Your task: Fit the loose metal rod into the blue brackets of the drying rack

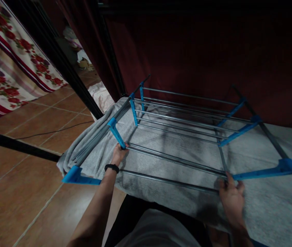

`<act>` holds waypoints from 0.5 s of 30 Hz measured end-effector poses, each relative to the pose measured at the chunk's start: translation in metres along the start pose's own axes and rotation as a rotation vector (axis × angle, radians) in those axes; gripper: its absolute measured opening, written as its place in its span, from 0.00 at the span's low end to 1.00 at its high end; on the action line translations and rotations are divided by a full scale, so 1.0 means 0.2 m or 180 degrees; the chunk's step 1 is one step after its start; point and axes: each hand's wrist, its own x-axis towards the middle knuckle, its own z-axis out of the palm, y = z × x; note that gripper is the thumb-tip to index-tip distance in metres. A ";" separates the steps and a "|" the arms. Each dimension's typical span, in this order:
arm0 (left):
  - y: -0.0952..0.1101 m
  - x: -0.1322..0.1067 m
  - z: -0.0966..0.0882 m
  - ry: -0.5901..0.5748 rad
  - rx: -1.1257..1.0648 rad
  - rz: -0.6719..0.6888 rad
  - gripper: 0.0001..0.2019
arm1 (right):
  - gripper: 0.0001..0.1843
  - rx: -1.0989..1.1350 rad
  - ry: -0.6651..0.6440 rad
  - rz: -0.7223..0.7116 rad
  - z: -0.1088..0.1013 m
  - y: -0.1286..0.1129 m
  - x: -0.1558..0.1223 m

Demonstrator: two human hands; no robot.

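A shoe rack (171,157) of thin metal tubes joined by blue plastic brackets lies on a grey blanket. My left hand (119,153), with a black band on the wrist, is closed around the rack's left side, at the lower end of a blue bracket (116,133). On the right, my right hand (231,193) grips the corner where the tubes meet another blue bracket (267,172). Its fingertips are partly hidden behind the tubes. The front tube (166,179) runs between both hands, nearest my body. A further blue bracket (80,176) juts out beside my left forearm.
The blanket (277,202) covers a raised surface and hangs over its left edge. Dark frame bars (66,72) cross on the left, above a tiled floor (40,151) with a black cable. A dark red curtain (200,55) hangs behind, and a floral cloth (14,65) hangs far left.
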 end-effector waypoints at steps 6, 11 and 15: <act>0.00 0.00 -0.01 0.0036 -0.0048 -0.0073 0.12 | 0.23 0.0138 0.0622 -0.0281 -0.11 -0.29 0.09; 0.06 -0.01 -0.02 0.0001 -0.0089 -0.0165 0.13 | 0.15 0.1173 -0.0852 -0.1645 -0.03 -0.69 0.35; 0.06 0.01 -0.03 0.0040 0.0005 -0.0257 0.15 | 0.08 0.0803 -0.2139 -0.2270 0.07 -0.90 0.45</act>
